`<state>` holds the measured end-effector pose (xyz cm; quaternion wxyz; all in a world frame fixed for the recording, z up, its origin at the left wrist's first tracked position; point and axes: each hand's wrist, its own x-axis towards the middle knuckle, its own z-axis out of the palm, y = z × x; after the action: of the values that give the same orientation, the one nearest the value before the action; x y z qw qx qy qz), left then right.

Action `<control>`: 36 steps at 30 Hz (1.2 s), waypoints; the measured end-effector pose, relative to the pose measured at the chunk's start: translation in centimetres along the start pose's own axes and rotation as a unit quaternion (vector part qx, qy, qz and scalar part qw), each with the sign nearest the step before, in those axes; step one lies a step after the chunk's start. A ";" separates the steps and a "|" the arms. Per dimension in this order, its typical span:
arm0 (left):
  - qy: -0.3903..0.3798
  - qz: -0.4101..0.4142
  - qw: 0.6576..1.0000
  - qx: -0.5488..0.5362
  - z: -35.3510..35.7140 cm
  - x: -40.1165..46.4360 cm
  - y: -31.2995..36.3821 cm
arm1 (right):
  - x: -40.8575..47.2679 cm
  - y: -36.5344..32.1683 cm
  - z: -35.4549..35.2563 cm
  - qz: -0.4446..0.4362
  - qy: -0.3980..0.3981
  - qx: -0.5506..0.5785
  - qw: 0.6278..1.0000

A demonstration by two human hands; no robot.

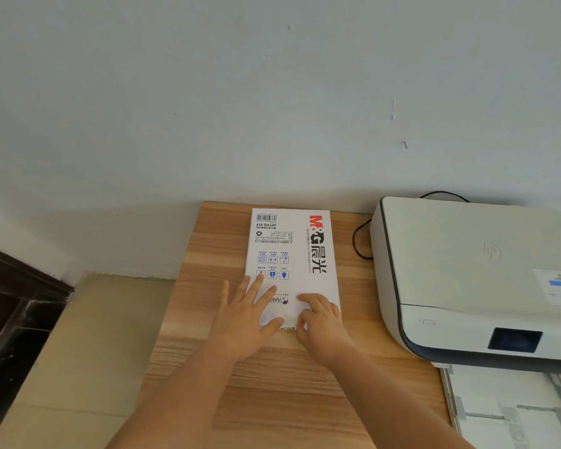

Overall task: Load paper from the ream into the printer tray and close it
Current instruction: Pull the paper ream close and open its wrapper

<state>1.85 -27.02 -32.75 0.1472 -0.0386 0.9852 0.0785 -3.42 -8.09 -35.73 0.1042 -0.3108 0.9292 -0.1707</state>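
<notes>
A white ream (290,254) lay flat on the wooden table (208,254), its long side running away from the person and its far end close to the pale wall (272,92). The wrapper carried red and black brand lettering along its right side, a barcode at the far left corner and small blue pictograms in the middle. Both hands were at the near end of the ream. The left hand (245,322) lay flat and wide, fingers spread, palm partly on the table and partly on the ream's left near corner, with the thumb reaching across the near edge. The right hand (319,322) was narrow, fingers curled down onto the wrapper at the near right corner; its fingertips and thumb pressed at the wrapper's end flap, which looked crumpled or torn there, though whether they gripped anything could not be told. The printer (473,280) stood to the right of the ream, near it but apart, white with a dark band around its lid and a dark screen (515,339) on its front. A black cable (358,241) looped on the table between ream and printer. The tray (512,409) stuck out from the printer's front toward the person, pulled open, with a light surface and grey guides showing inside. Left of the table lay beige floor (88,335) and a dark wooden piece of furniture (10,319).
</notes>
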 end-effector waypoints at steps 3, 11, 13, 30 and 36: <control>-0.005 -0.002 1.000 -0.003 -0.2 0.2 0.3 | -1.2 -0.2 0.9 -0.026 0.012 -0.044 0.999; 0.011 -0.001 1.000 0.020 -1.0 0.9 0.8 | -4.0 -0.8 2.8 -0.041 0.003 -0.107 0.993; 0.016 0.001 0.999 0.032 -1.0 1.2 0.9 | -4.8 -0.4 3.8 -0.048 0.004 -0.121 0.992; -0.005 0.050 0.998 0.026 1.5 3.3 3.5 | -5.6 4.4 1.7 0.166 0.080 0.001 0.983; -0.018 0.061 0.998 0.023 2.4 3.4 4.1 | -4.4 4.6 2.2 0.205 0.056 -0.001 0.977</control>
<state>-1.09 -22.77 -35.40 0.1603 0.0261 0.9846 0.0654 -1.80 -2.52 -39.15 0.0842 -0.1036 0.9778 -0.1617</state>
